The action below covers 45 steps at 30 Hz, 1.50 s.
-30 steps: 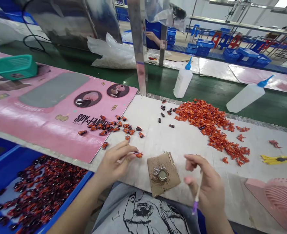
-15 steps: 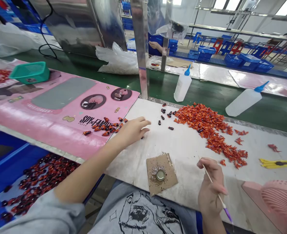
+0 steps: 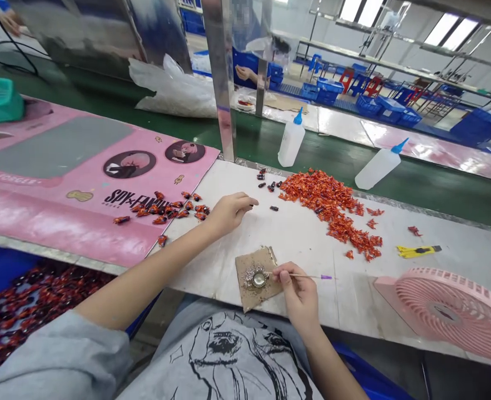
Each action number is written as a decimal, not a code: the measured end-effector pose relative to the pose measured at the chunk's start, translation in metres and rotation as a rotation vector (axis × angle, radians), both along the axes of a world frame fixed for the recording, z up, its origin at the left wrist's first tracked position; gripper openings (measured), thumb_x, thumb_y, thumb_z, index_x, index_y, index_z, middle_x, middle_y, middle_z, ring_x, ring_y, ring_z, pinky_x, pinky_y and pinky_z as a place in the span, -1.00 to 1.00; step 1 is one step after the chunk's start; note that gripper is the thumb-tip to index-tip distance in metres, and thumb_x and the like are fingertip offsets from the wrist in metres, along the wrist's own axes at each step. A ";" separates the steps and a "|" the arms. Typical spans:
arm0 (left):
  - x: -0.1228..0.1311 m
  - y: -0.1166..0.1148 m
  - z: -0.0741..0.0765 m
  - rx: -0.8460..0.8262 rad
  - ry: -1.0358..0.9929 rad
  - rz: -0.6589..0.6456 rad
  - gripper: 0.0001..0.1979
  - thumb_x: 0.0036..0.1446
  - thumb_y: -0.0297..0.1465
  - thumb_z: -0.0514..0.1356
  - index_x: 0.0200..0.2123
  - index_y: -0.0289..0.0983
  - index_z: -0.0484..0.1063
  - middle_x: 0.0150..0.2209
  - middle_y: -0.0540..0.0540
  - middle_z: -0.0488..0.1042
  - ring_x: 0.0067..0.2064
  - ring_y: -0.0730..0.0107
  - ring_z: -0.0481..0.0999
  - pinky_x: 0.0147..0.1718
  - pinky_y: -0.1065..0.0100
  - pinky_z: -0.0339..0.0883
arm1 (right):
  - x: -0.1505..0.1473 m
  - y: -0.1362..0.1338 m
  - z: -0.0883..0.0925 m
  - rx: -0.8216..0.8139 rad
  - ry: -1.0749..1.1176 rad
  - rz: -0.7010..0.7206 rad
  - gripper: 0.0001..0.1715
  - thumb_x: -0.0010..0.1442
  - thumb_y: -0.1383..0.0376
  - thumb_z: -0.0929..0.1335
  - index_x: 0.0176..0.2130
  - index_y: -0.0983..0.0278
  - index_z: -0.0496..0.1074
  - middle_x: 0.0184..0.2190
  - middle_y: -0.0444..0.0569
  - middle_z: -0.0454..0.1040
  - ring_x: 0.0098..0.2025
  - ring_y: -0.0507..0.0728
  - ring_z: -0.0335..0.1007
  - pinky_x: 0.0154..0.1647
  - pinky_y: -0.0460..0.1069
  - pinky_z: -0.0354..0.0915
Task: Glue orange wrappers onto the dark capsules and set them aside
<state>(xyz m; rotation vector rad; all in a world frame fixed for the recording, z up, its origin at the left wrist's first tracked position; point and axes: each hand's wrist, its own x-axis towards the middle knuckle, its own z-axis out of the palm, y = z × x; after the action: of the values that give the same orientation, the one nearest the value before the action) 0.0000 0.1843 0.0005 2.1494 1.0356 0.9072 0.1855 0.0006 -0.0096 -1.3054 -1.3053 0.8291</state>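
Note:
My left hand [image 3: 230, 214] is closed in a pinch above the white table, with a small dark piece at its fingertips. Just left of it lie small orange-and-black pieces [image 3: 171, 211]. My right hand [image 3: 299, 291] grips a thin stick [image 3: 304, 275] with a purple end, its other tip by a bottle cap [image 3: 259, 279]. That cap sits on a cardboard square [image 3: 246, 299] spattered with dark specks. Beyond my hands are a few small dark pieces [image 3: 274, 208] and a heap of orange pieces [image 3: 318, 191].
Two white bottles [image 3: 291, 141] with blue tips are behind the heap. At right are a yellow cutter [image 3: 416, 251] and a pink fan [image 3: 441, 311]. A metal post [image 3: 223, 94] rises behind the table; a blue bin of red-black pieces [image 3: 33, 311] is at lower left.
The view has shifted right. My right hand has moved left with the stick, bringing its tip to the cap. The fingers of my left hand have closed into a pinch.

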 end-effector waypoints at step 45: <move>-0.021 -0.150 0.014 -0.969 -0.885 0.144 -0.68 -0.29 -0.19 0.61 -0.46 -0.23 0.72 -0.46 -0.08 0.67 -0.50 0.36 0.63 -0.42 0.39 0.60 | -0.049 0.002 0.030 0.252 -0.087 0.080 -0.57 0.48 0.09 0.20 -0.31 0.22 0.46 -0.49 -0.08 0.49 -0.44 0.09 0.41 -0.30 0.05 0.33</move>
<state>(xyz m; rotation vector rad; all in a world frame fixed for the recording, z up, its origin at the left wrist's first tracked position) -0.0212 0.0341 0.0142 0.7491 0.8685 0.9791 0.1364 0.0031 0.0203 -1.1054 -1.4872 0.6438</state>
